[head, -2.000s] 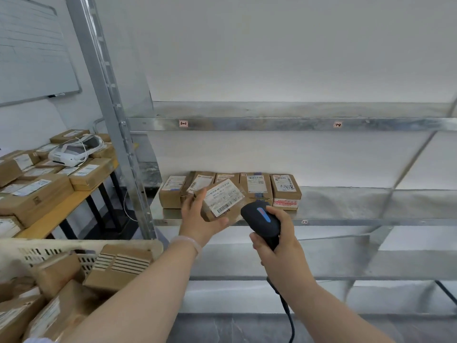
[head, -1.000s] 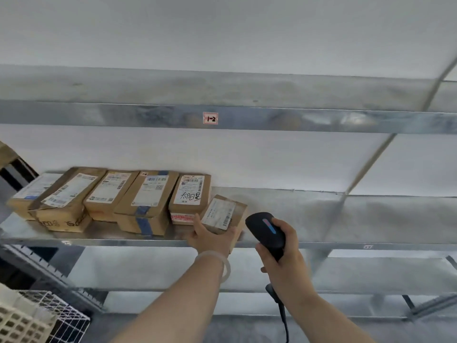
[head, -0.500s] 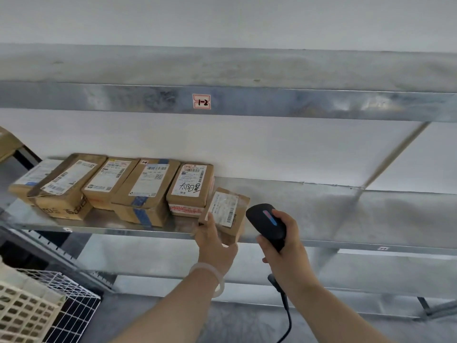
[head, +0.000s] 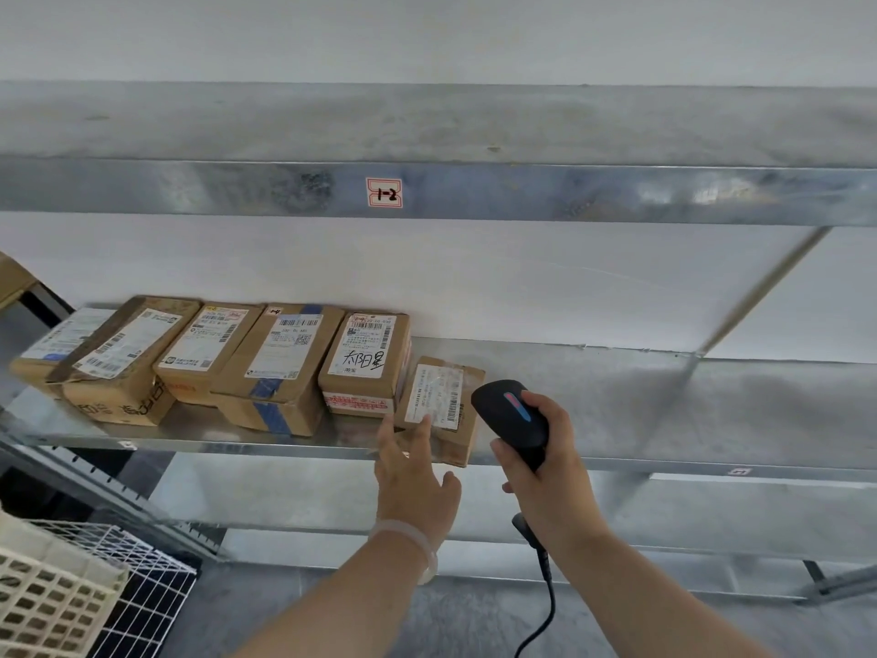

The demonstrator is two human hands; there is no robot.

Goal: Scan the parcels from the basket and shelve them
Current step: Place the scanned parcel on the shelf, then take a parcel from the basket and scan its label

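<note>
Head view: small parcel lies on the shelf beside five shelved boxes — left grip, fingers straight, touches its front; right grip clamped on scanner. Basket contents hidden — remainder unknown.

Small brown parcel flat on metal shelf, label up.
At R end of box row, just beside hand-marked box; front edge at shelf lip; cream basket btm-left.

Row of parcels on the shelf at left, small parcel just beside its right end, left hand before it, scanner in right hand to its right, basket below left.
</note>
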